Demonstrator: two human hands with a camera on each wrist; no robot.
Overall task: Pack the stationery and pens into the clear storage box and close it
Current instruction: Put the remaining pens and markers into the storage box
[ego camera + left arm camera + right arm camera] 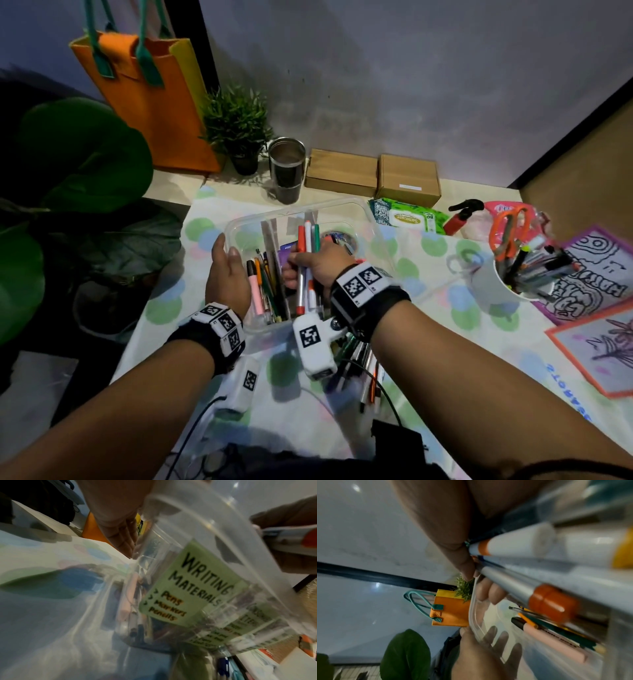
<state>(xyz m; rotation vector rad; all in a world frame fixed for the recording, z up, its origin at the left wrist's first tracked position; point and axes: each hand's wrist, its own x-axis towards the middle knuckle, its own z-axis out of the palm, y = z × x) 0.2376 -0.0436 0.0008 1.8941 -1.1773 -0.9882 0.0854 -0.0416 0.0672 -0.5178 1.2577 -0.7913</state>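
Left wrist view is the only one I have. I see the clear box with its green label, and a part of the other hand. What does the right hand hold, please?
Observer: The right hand grips a bundle of markers with red, white and green caps. It holds them inside the open top of the clear box.
Operator: Thank you. Is anything left outside the box?
Observer: Yes. A white cup on the right holds pens and orange scissors.
Operator: Only that?
Observer: No. More loose pens lie on the table near the person, below the right wrist.
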